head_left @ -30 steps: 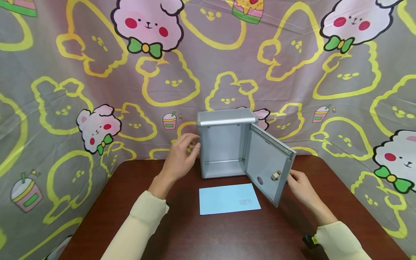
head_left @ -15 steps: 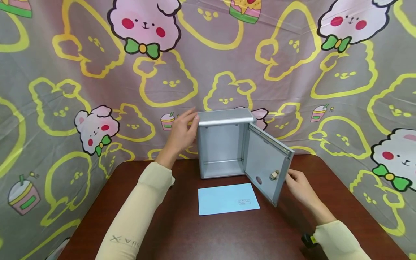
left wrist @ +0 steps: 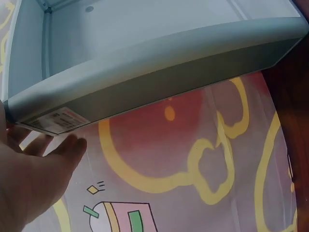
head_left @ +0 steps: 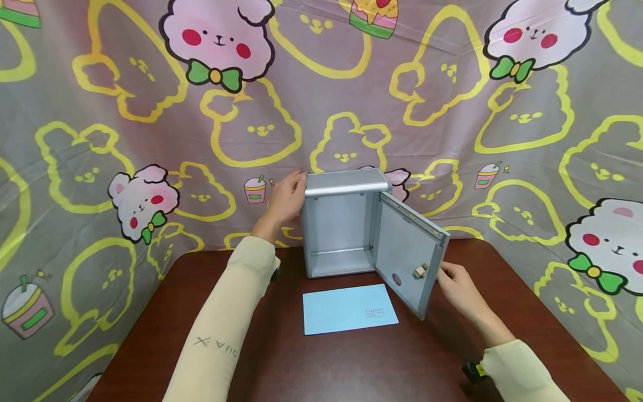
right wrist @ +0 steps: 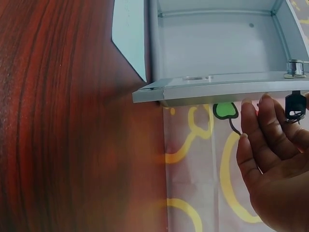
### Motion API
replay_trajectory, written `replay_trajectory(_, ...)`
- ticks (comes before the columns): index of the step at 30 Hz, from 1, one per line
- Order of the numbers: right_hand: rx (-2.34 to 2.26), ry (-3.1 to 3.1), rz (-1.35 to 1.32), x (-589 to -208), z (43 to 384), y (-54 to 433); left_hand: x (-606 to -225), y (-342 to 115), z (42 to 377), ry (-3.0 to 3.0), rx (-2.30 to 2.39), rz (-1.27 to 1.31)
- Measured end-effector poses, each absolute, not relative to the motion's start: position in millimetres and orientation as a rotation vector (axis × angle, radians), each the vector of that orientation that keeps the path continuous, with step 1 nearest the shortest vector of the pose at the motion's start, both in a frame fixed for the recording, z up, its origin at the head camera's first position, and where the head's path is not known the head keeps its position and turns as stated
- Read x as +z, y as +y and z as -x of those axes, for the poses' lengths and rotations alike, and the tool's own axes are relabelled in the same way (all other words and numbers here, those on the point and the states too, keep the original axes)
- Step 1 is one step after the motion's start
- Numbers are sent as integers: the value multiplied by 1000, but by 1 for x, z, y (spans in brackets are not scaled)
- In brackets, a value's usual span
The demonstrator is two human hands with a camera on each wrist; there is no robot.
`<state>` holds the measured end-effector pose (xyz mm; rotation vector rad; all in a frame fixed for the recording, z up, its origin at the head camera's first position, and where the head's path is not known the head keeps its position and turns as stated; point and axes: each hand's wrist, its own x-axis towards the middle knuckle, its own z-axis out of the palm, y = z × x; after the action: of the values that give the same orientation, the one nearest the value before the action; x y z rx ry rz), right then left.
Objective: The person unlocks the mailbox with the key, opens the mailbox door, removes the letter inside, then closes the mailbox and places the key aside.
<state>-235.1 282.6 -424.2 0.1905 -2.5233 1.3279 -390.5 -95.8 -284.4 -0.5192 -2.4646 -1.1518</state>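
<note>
A grey metal box (head_left: 346, 177) stands upright toward the back of the table, its hinged door (head_left: 409, 254) swung out to the right and its inside bare. My left hand (head_left: 286, 195) grips the box's upper left corner; in the left wrist view its fingers (left wrist: 72, 147) lie by the side with the label. On the door's outer side, my right hand (right wrist: 277, 154) pinches a black-headed key (right wrist: 295, 105) at the lock. The thumb is mostly out of that view. A light blue envelope (head_left: 350, 310) lies flat in front of the box.
The brown table (head_left: 346, 363) carries the box and the envelope. A cloth (head_left: 251, 145) with cartoon rabbits hangs close behind the box and along both sides. The door's free corner juts out over the table, right of the envelope.
My left hand has risen along the box's left side and taken hold of its upper corner. My right hand stays at the door. The whole view has drifted slightly left.
</note>
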Motion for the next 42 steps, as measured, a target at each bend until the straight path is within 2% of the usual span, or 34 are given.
replay_trajectory(19, 1348, -2464, -237, -422, 237, 278, -281, -104, 398, -2520, -1182, 710)
replay_trajectory(42, 1325, -2487, -199, -426, 236, 279, -286, -113, 404, -2568, -827, 821)
